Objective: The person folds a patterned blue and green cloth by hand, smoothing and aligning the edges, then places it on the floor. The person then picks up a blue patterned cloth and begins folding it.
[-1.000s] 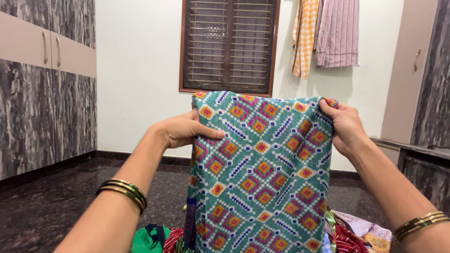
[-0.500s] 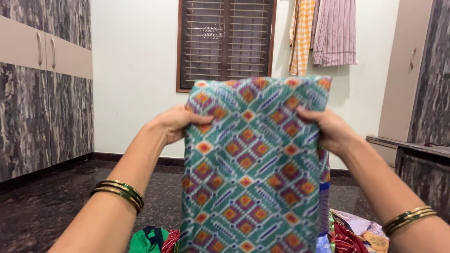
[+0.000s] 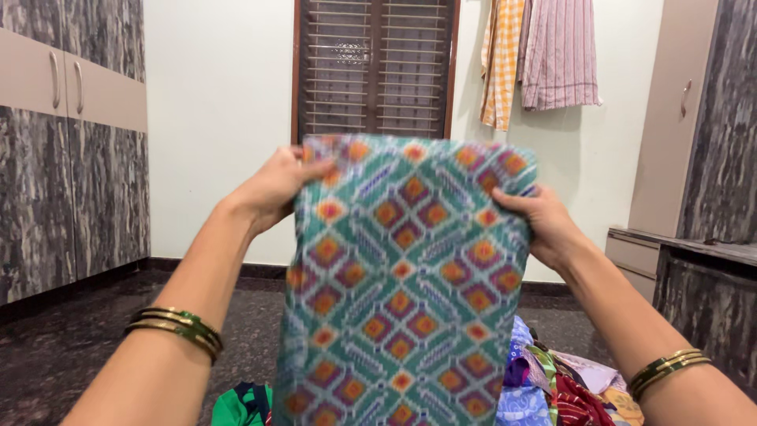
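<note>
Both arms reach forward and upward from the bottom corners of the frame, elbows bent, meeting at the middle. The left hand [image 3: 272, 189] is closed on the upper left edge of a patterned cloth [image 3: 406, 284], fingers curled over the top with the thumb side toward the camera. The right hand [image 3: 544, 225] pinches the cloth's right edge a little lower, fingers wrapped around the border. The cloth, teal with orange and red diamonds, hangs upright in the centre of the frame from just below the window [image 3: 374, 67] down past the bottom edge, slightly blurred. Gold and green bangles [image 3: 175, 330] ring the left wrist, and similar ones the right. A heap of coloured clothes [image 3: 556, 383] lies on the dark floor [image 3: 63, 347] at lower right, partly behind the cloth.
</note>
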